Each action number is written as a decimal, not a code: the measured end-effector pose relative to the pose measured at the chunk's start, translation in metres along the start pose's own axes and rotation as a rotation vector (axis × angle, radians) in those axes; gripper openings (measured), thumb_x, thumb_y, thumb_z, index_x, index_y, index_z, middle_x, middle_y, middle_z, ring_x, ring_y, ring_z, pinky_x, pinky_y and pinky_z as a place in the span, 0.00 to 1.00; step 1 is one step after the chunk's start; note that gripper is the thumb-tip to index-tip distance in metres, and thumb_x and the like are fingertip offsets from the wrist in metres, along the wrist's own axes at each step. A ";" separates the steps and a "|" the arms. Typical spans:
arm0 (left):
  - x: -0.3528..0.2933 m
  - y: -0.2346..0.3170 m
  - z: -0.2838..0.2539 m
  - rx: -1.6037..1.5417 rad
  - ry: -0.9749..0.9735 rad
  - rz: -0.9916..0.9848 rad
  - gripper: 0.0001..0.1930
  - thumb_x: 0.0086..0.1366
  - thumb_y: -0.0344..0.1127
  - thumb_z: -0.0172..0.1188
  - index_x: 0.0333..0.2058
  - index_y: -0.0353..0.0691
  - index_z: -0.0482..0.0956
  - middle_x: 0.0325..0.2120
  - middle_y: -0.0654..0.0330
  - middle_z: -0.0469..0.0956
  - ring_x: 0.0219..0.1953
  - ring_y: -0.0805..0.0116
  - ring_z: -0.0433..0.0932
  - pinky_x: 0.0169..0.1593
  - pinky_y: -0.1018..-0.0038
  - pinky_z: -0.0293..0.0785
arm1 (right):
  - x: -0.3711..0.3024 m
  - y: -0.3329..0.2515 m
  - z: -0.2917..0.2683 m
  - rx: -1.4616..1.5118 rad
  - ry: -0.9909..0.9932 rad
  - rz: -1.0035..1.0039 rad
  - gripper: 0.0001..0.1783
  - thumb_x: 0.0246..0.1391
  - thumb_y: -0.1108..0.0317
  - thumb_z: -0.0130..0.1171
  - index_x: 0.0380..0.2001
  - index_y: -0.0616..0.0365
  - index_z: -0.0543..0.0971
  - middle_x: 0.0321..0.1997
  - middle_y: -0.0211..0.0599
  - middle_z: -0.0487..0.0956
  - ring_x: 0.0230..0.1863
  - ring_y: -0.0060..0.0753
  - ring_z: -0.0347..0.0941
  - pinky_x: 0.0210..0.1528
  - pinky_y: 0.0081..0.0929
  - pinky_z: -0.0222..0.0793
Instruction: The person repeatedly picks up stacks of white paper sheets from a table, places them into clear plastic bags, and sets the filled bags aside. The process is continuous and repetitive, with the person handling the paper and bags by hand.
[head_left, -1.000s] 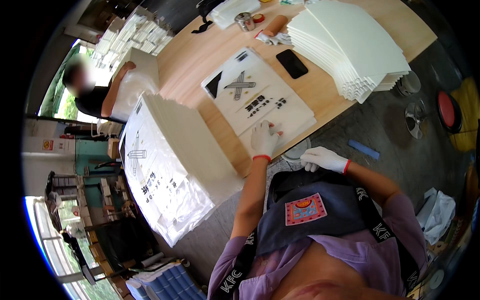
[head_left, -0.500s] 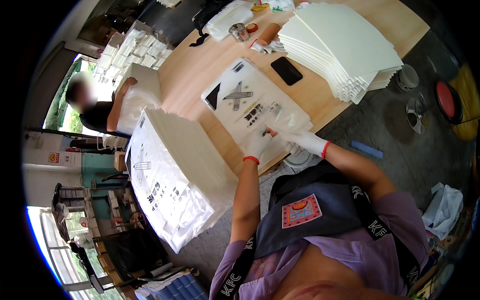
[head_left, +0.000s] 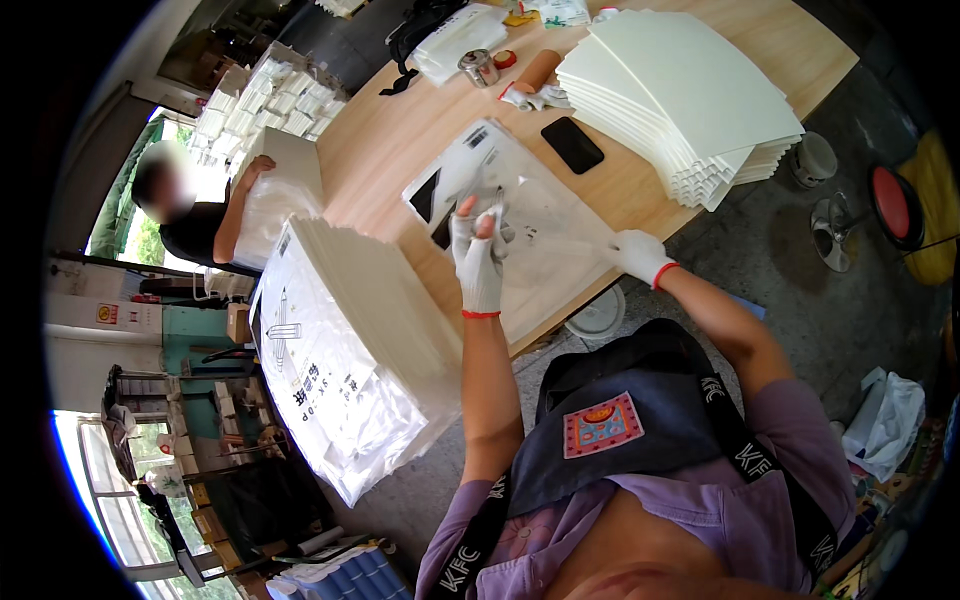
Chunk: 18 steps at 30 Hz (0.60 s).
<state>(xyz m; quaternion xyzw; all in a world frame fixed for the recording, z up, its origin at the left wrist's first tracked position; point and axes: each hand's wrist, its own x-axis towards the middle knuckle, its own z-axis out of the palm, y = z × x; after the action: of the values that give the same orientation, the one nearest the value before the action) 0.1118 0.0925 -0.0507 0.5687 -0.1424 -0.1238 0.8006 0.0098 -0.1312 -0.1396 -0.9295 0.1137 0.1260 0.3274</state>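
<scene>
A stack of clear plastic bags (head_left: 560, 250) with black print lies at the table's near edge. My left hand (head_left: 481, 262), in a white glove with bare fingertips showing, is over the middle of the stack. Its fingers are bent around bunched film of the top bag, which is drawn back so the print looks crumpled. At the stack's right edge, my right hand (head_left: 640, 256), also in a white glove with a red cuff, pinches the film at its edge. A black phone (head_left: 573, 145) lies just beyond the bags.
Fanned white sheets (head_left: 690, 90) are piled at the far right of the table (head_left: 370, 140). A tall bagged stack of sheets (head_left: 350, 350) stands at the left. Beyond it a person (head_left: 195, 215) handles another stack. A metal tin (head_left: 478, 67) and spare gloves (head_left: 535, 97) lie farther back.
My left hand has moved up and away over the bags, and the top film has folded back with it. The right hand has shifted right to the stack's edge.
</scene>
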 end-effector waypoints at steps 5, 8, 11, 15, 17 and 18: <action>-0.008 -0.007 0.043 0.400 -0.074 -0.081 0.14 0.63 0.23 0.48 0.46 0.41 0.73 0.34 0.64 0.78 0.23 0.81 0.69 0.25 0.85 0.66 | -0.036 -0.059 -0.055 0.673 -0.101 -0.069 0.17 0.58 0.57 0.48 0.27 0.58 0.79 0.30 0.43 0.81 0.33 0.37 0.78 0.36 0.32 0.71; -0.030 0.009 0.093 0.792 -0.279 0.144 0.19 0.51 0.19 0.50 0.42 0.43 0.76 0.32 0.57 0.80 0.23 0.67 0.76 0.27 0.75 0.71 | -0.001 -0.067 -0.021 -0.089 0.099 -0.185 0.14 0.59 0.63 0.45 0.35 0.54 0.80 0.37 0.39 0.80 0.41 0.32 0.75 0.45 0.27 0.68; -0.081 0.026 0.109 0.967 -0.490 0.619 0.17 0.54 0.24 0.58 0.43 0.47 0.78 0.21 0.55 0.74 0.21 0.62 0.76 0.26 0.69 0.71 | 0.007 -0.057 0.022 -0.114 0.091 -0.308 0.13 0.56 0.61 0.47 0.35 0.53 0.79 0.40 0.39 0.79 0.43 0.31 0.74 0.48 0.28 0.67; -0.118 0.028 0.138 0.823 -0.809 0.526 0.11 0.51 0.26 0.62 0.35 0.45 0.77 0.19 0.54 0.73 0.22 0.52 0.75 0.27 0.64 0.71 | -0.016 -0.012 0.028 0.013 0.084 -0.436 0.12 0.53 0.59 0.49 0.36 0.50 0.78 0.44 0.39 0.77 0.47 0.31 0.72 0.51 0.29 0.65; -0.099 0.008 0.138 0.892 -0.637 0.490 0.08 0.54 0.26 0.60 0.34 0.43 0.76 0.19 0.54 0.73 0.24 0.51 0.75 0.28 0.63 0.71 | -0.020 0.007 0.014 0.042 0.177 -0.497 0.12 0.52 0.58 0.50 0.36 0.49 0.77 0.46 0.39 0.77 0.49 0.30 0.71 0.53 0.29 0.64; -0.073 -0.018 0.129 0.756 -0.552 0.668 0.10 0.56 0.26 0.59 0.37 0.43 0.77 0.20 0.52 0.74 0.26 0.52 0.77 0.31 0.64 0.72 | -0.018 0.014 0.005 0.043 0.245 -0.541 0.12 0.51 0.58 0.50 0.36 0.49 0.77 0.47 0.39 0.76 0.50 0.30 0.71 0.54 0.30 0.63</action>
<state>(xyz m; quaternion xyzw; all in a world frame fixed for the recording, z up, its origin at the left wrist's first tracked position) -0.0042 0.0001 -0.0341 0.6860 -0.5525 0.0515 0.4706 -0.0116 -0.1363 -0.1457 -0.9273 -0.0968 -0.0814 0.3523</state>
